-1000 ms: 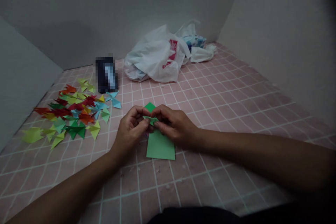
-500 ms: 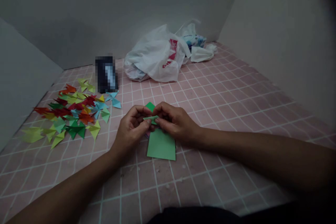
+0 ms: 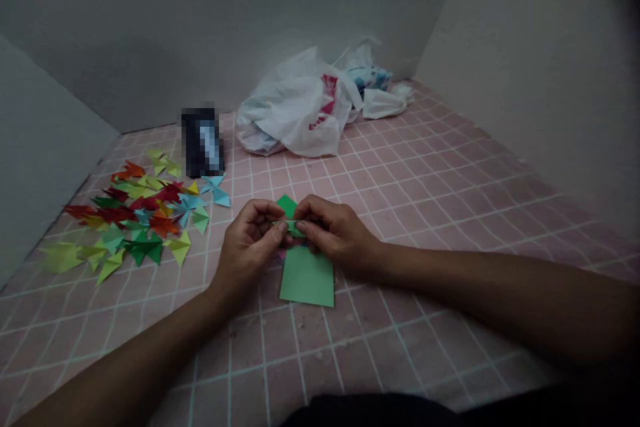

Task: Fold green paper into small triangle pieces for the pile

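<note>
Between my two hands is a small piece of folded green paper [image 3: 295,229], pinched at both ends. My left hand [image 3: 255,235] grips its left end with thumb and fingers, and my right hand [image 3: 333,230] grips the right end. The fingertips hide part of the folds. Beneath my hands, a flat light green paper sheet [image 3: 307,278] lies on the pink checked cloth. Just beyond my fingers shows the corner of a darker green paper [image 3: 287,203], the rest of it covered by my hands.
On the left lies a spread of folded paper figures [image 3: 145,247] in red, orange, yellow, green and blue. A blurred-out dark object [image 3: 193,147] stands behind them. A white plastic bag [image 3: 295,103] and another bundle [image 3: 385,103] rest near the back wall, on the checked cloth [image 3: 450,200].
The folded paper has tilted slightly between my fingers, and my left thumb has shifted a little up along it. Everything else stays in place.
</note>
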`<state>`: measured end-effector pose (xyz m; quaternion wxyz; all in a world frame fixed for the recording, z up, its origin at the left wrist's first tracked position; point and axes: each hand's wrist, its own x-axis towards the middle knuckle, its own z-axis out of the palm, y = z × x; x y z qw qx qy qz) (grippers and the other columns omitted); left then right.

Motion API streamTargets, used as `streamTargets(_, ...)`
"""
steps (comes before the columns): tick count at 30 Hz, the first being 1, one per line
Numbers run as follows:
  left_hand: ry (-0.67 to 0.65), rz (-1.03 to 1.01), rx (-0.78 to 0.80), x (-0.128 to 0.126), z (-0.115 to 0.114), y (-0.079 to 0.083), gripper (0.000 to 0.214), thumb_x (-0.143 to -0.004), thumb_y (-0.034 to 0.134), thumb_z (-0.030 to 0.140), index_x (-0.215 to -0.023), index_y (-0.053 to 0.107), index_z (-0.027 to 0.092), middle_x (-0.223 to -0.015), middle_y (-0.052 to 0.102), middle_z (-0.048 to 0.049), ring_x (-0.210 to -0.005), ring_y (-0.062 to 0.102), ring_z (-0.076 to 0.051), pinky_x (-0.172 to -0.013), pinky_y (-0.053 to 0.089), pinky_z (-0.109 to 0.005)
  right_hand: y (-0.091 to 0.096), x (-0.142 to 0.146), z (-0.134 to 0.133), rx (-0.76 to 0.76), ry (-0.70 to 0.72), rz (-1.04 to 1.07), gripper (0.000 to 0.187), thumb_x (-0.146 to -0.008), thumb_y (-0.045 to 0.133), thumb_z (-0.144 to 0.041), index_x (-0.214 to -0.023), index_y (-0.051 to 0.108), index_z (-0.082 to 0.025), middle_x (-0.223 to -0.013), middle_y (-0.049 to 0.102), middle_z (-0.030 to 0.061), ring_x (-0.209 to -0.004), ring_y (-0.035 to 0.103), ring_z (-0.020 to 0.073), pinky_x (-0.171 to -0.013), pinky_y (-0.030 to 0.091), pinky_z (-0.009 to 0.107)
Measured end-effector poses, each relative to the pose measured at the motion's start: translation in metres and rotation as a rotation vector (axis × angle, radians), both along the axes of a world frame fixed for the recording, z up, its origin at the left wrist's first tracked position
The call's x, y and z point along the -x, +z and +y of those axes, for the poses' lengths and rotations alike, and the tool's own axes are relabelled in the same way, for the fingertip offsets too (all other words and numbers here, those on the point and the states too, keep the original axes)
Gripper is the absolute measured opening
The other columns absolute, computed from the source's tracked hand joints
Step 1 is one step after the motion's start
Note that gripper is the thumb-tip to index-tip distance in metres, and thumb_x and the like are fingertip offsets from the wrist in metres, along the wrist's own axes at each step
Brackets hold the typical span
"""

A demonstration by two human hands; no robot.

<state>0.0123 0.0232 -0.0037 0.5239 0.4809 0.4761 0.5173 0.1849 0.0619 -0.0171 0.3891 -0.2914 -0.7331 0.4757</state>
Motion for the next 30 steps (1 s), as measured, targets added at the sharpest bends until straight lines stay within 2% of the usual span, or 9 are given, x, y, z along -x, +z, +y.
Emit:
streamTargets(8, -0.070, -0.023, -0.012, 0.0030, 0.0002, -0.0040, 0.025, -0.079, 0.075, 0.019, -0.099, 0.059, 0.021, -0.085, 0.065, 0.0013, -0.071, 0.069, -0.012, -0.056, 0.053, -0.018, 0.0016, -0.0009, -0.0018, -0.008, -0.056, 0.018, 0.006, -0.090, 0.054, -0.012, -0.088, 0.055, -0.018, -0.073, 0.059, -0.0024, -0.067, 0.055, 0.0107, -0.061, 0.041, 0.024)
streamTargets(13, -0.043, -0.048, 0.001, 0.0026, 0.0012, -0.0044, 0.026, -0.079, 0.077, 0.019, -0.099, 0.061, 0.021, -0.081, 0.066, 0.0025, -0.069, 0.068, -0.010, -0.057, 0.053, -0.017, 0.0013, -0.0012, -0.0018, 0.028, -0.040, 0.076, 0.005, -0.091, 0.055, -0.014, -0.087, 0.055, -0.018, -0.071, 0.058, -0.0032, -0.064, 0.054, 0.0099, -0.060, 0.042, 0.023)
streamTargets(18, -0.074, -0.069, 0.081, 0.0021, 0.0026, -0.0049, 0.021, -0.080, 0.077, 0.025, -0.093, 0.063, 0.018, -0.073, 0.069, 0.0016, -0.064, 0.068, -0.009, -0.053, 0.051, -0.015, -0.0003, 0.0000, -0.0014, 0.029, -0.043, 0.066, 0.004, -0.091, 0.055, -0.016, -0.087, 0.055, -0.018, -0.071, 0.057, -0.0033, -0.063, 0.053, 0.0099, -0.059, 0.042, 0.023)
streamTargets(21, -0.049, -0.084, 0.084, 0.0016, 0.0033, -0.0046, 0.021, -0.079, 0.079, 0.026, -0.090, 0.064, 0.017, -0.072, 0.068, 0.0021, -0.062, 0.067, -0.008, -0.054, 0.052, -0.015, 0.0004, 0.0003, -0.0008, 0.038, -0.021, 0.040, 0.003, -0.090, 0.056, -0.016, -0.091, 0.055, -0.019, -0.074, 0.058, -0.0028, -0.064, 0.054, 0.0102, -0.059, 0.042, 0.023)
streamTargets(25, 0.015, -0.059, 0.060, 0.0007, 0.0042, -0.0026, 0.021, -0.077, 0.080, 0.024, -0.089, 0.064, 0.017, -0.074, 0.067, 0.0030, -0.059, 0.065, -0.007, -0.055, 0.054, -0.016, 0.0026, -0.0009, 0.0003, -0.127, -0.047, -0.041, 0.018, -0.084, 0.058, -0.009, -0.099, 0.055, -0.018, -0.085, 0.061, 0.0000, -0.071, 0.055, 0.0112, -0.064, 0.043, 0.024)
streamTargets(27, 0.017, -0.033, 0.064, 0.0005, 0.0044, -0.0016, 0.021, -0.077, 0.079, 0.024, -0.089, 0.064, 0.017, -0.076, 0.067, 0.0025, -0.060, 0.065, -0.008, -0.054, 0.053, -0.016, 0.0031, -0.0013, 0.0005, -0.218, -0.078, -0.073, 0.017, -0.083, 0.058, -0.008, -0.096, 0.054, -0.019, -0.086, 0.060, 0.0003, -0.072, 0.054, 0.0114, -0.064, 0.043, 0.024)
streamTargets(30, 0.002, -0.015, 0.069, 0.0007, 0.0039, -0.0011, 0.021, -0.077, 0.079, 0.025, -0.090, 0.065, 0.017, -0.076, 0.067, 0.0020, -0.061, 0.065, -0.009, -0.054, 0.052, -0.017, 0.0025, -0.0011, -0.0002, -0.266, -0.089, -0.085, 0.014, -0.084, 0.055, -0.008, -0.092, 0.052, -0.019, -0.081, 0.058, -0.0007, -0.069, 0.052, 0.0114, -0.063, 0.041, 0.024)
